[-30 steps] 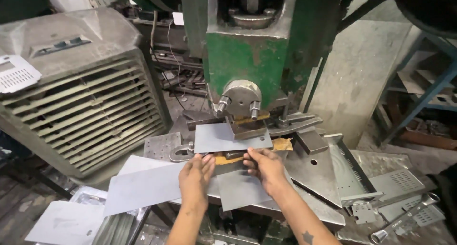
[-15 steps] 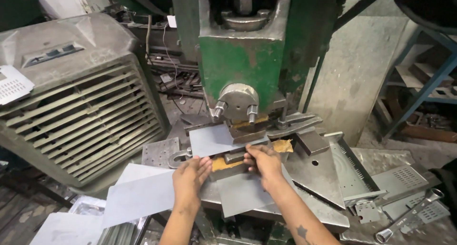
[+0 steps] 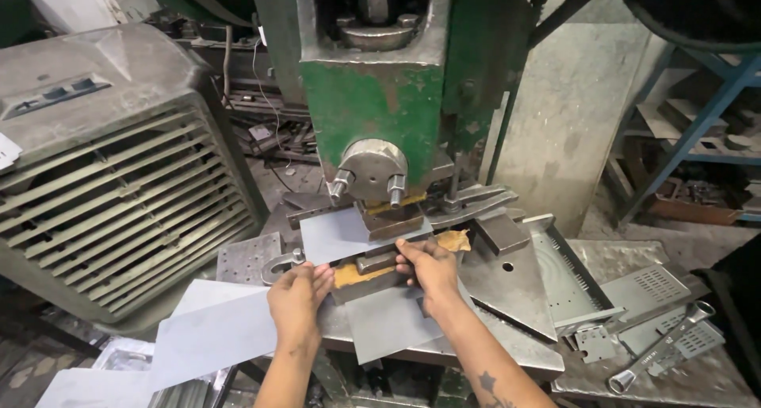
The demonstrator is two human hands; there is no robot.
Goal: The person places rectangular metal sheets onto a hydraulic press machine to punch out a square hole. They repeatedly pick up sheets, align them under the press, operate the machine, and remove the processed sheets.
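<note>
A grey metal sheet [image 3: 337, 232] lies flat in the die of a green press [image 3: 372, 99], under its round ram head [image 3: 371, 170]. My left hand [image 3: 297, 295] rests with fingers together against the front of the lower die block [image 3: 361, 277], touching the sheet's near edge. My right hand [image 3: 430, 271] presses its fingertips on the die block beside the sheet, next to a torn piece of brown cardboard [image 3: 453, 240]. Another grey sheet [image 3: 392, 322] hangs over the press table's front edge between my forearms.
A large grey louvred fan housing [image 3: 111, 178] stands at left. A stack of grey sheets [image 3: 214, 333] lies at lower left. Perforated metal parts [image 3: 646, 285] and a spanner [image 3: 662, 346] lie on the bench at right. Blue shelving [image 3: 697, 122] stands behind.
The view has shifted slightly. Both hands have moved forward, closer to the die, pushing the sheet further under the ram.
</note>
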